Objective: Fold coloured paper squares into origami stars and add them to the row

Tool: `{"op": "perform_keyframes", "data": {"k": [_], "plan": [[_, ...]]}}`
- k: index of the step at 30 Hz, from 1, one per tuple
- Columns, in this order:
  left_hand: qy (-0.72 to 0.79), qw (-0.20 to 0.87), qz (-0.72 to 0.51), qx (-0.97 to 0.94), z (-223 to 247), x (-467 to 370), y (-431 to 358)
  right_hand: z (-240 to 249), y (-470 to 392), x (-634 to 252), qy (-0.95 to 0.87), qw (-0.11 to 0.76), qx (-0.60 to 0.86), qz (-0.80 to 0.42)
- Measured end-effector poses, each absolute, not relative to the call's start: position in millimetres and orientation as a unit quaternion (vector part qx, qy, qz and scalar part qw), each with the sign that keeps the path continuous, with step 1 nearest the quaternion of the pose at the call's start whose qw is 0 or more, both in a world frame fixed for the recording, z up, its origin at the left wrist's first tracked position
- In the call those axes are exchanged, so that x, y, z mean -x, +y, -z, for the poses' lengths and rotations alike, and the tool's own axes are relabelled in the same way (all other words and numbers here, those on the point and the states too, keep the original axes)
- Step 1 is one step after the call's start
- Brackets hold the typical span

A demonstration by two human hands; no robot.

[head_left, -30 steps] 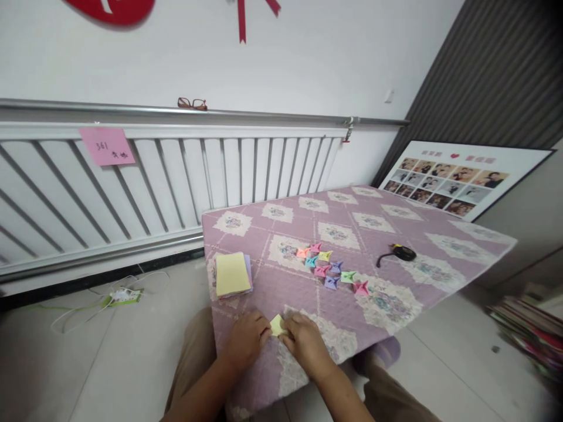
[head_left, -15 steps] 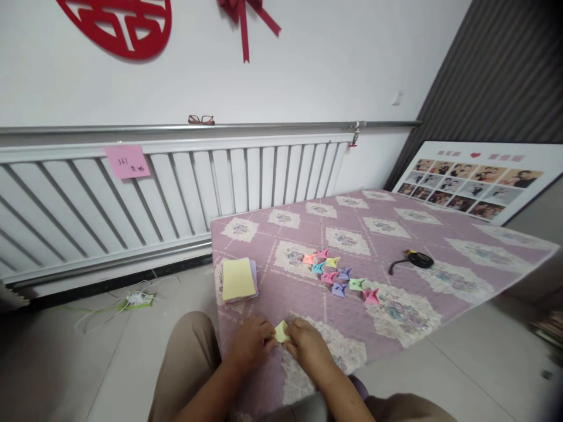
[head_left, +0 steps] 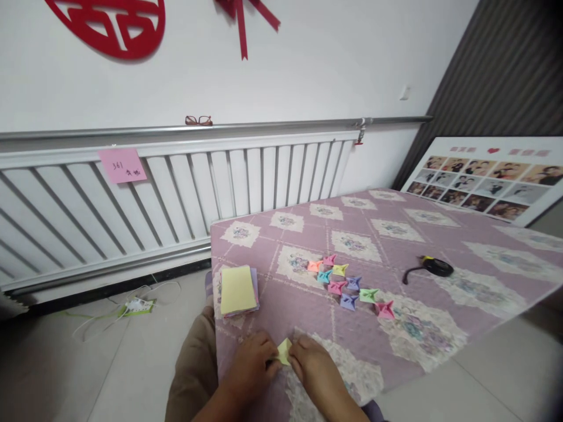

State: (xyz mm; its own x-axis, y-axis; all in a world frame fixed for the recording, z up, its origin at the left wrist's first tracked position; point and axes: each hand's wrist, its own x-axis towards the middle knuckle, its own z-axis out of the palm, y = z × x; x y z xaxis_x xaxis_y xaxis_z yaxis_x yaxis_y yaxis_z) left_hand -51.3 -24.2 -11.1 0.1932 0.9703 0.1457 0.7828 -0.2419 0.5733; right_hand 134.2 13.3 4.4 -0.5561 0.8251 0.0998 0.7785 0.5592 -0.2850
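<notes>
A small folded piece of yellow paper (head_left: 284, 351) is held between my two hands near the front edge of the table. My left hand (head_left: 257, 358) pinches its left side, fingers closed. On the right side, the fingertips of my right hand (head_left: 313, 362) grip the same paper. To the upper left lies a stack of paper sheets (head_left: 238, 290), yellow on top. Several folded paper pieces (head_left: 337, 287) in pink, orange, blue, green, yellow and purple stand in a cluster ahead and to the right.
A purple patterned tablecloth (head_left: 303, 305) covers the table. A black object with a cord (head_left: 437, 266) lies at the right. Behind runs a white radiator (head_left: 259, 176) with glasses (head_left: 199, 121) on the pipe above. A photo board (head_left: 479, 181) leans at the back right. A power strip (head_left: 138, 306) sits on the floor.
The view has shifted slightly, so the table things appear lower and those on the right farther right. Both hands keep hold of the yellow paper, which looks turned a little.
</notes>
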Motion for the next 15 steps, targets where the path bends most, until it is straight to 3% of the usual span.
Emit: {"op": "perform_keyframes", "data": {"k": [9,15], "plan": [[0.583,0.202,-0.262,-0.742,8,50,-21,9,9,-129,-0.898,0.115,0.426,0.004],[0.563,0.231,-0.34,-0.717,9,50,-19,-1,9,-125,-0.872,0.14,0.466,-0.054]]}}
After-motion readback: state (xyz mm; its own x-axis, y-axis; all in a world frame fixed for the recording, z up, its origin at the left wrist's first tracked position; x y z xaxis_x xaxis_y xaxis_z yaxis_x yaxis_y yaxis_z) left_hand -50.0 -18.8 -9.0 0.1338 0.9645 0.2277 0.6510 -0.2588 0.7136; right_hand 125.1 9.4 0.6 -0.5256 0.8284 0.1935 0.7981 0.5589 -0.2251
